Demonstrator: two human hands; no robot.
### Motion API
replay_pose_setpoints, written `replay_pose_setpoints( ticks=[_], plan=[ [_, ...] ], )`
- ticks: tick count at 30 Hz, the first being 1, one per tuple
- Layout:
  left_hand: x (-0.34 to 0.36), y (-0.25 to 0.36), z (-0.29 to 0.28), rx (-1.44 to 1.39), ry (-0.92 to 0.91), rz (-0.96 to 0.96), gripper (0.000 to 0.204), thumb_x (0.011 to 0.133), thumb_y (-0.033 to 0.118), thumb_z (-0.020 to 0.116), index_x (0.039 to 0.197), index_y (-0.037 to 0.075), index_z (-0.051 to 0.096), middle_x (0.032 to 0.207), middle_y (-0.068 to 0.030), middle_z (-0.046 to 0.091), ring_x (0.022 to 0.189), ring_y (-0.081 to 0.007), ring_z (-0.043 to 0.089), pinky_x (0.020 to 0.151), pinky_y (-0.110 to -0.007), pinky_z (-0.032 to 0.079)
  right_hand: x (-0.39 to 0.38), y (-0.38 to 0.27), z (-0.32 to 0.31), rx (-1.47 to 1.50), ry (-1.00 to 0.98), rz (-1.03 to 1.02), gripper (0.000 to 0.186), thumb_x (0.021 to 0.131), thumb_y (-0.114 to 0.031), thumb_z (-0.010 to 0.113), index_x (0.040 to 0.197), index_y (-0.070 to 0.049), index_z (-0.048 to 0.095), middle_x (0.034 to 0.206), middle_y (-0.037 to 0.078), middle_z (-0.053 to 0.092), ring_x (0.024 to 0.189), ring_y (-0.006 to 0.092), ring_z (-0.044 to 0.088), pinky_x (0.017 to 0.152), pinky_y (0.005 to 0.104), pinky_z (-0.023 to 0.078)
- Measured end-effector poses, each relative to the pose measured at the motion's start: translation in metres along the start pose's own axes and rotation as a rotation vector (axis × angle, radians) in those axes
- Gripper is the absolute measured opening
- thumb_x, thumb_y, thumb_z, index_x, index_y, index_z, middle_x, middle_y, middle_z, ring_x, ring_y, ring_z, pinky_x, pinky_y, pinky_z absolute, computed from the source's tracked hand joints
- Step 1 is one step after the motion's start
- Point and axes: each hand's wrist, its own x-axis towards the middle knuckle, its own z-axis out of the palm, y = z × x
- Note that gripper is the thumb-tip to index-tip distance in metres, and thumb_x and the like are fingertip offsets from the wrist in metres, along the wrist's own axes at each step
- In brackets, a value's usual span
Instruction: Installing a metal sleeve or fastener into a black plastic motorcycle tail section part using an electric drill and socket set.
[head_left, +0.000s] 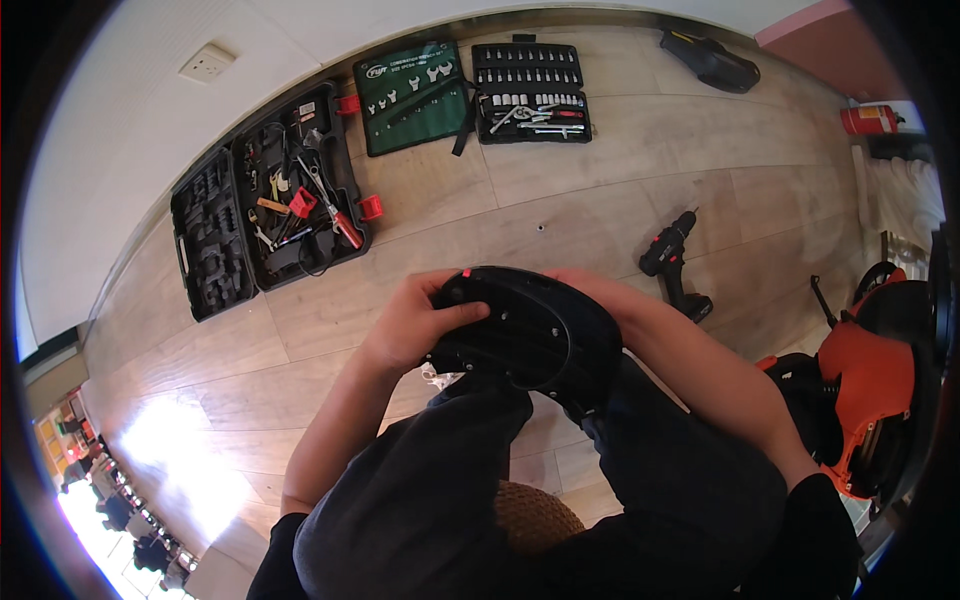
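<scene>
Across my knees rests a black curved plastic part (520, 335), like a shallow shell, with several silver screw heads and a thin dark cable looped over it. My left hand (418, 318) grips its left end, thumb pressed on the upper face and the other fingers going underneath. At the far right edge my right hand (592, 296) holds the same part; its fingers are mostly hidden behind it. A black cordless drill (672, 262) lies on the floor to the right of the part. One small round piece (541, 228) sits on the floor beyond it.
An open black toolbox (300, 190) with mixed tools lies at the left. Beside it are a green wrench pouch (412, 98) and an open socket set (531, 95). Far right hold another black part (710, 62), a red extinguisher (869, 120) and an orange-black machine (868, 375).
</scene>
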Motion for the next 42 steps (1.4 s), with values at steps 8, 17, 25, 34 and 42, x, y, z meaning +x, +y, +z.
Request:
replay_pose_setpoints(
  ticks=[8, 17, 25, 34, 42],
  plan=[
    [-0.015, -0.061, -0.033, -0.269, 0.006, -0.172, 0.032, 0.097, 0.006, 0.067, 0.128, -0.004, 0.062, 0.116, -0.0118, 0.072, 0.103, -0.0208, 0.071, 0.093, -0.037, 0.058, 0.018, 0.019, -0.075, -0.225, 0.214, -0.012, 0.014, 0.097, -0.012, 0.064, 0.109, -0.005, 0.066, 0.094, 0.003, 0.067, 0.081, 0.0101, 0.062, 0.071, 0.0281, 0.051],
    [-0.048, -0.175, -0.159, -0.755, 0.533, 0.040, 0.039, 0.103, 0.008, 0.058, 0.140, -0.001, 0.052, 0.136, -0.0166, 0.062, 0.123, -0.0325, 0.063, 0.110, -0.050, 0.049, 0.050, 0.065, -0.235, -1.046, 0.787, -0.554, 0.014, 0.088, 0.000, 0.055, 0.098, -0.005, 0.065, 0.084, 0.010, 0.066, 0.076, 0.0221, 0.064, 0.071, 0.0357, 0.054],
    [-0.041, -0.203, -0.161, -1.167, 0.719, 0.179, 0.043, 0.101, 0.011, 0.054, 0.142, 0.000, 0.049, 0.146, -0.0208, 0.056, 0.136, -0.0402, 0.052, 0.119, -0.059, 0.035, 0.051, 0.035, -0.204, -1.814, 0.846, -0.566, 0.015, 0.082, -0.005, 0.061, 0.097, -0.006, 0.065, 0.090, 0.013, 0.064, 0.090, 0.0348, 0.064, 0.078, 0.0476, 0.055],
    [-0.036, -0.207, -0.131, -1.203, 0.644, 0.186, 0.046, 0.101, 0.013, 0.053, 0.145, 0.000, 0.047, 0.146, -0.0197, 0.055, 0.137, -0.0392, 0.051, 0.119, -0.059, 0.035, 0.088, 0.020, -0.173, -1.903, 0.797, -0.783, 0.019, 0.078, -0.008, 0.069, 0.097, -0.006, 0.064, 0.111, 0.012, 0.060, 0.103, 0.0331, 0.060, 0.082, 0.0454, 0.054],
    [-0.016, -0.193, -0.099, -1.233, 0.616, 0.030, 0.047, 0.100, 0.008, 0.054, 0.146, 0.000, 0.046, 0.146, -0.0198, 0.055, 0.136, -0.0389, 0.051, 0.119, -0.058, 0.035, 0.144, 0.006, -0.130, -1.438, 0.566, -0.620, 0.030, 0.090, -0.011, 0.072, 0.118, -0.002, 0.064, 0.109, 0.015, 0.066, 0.097, 0.0332, 0.067, 0.082, 0.0419, 0.055]
  ],
)
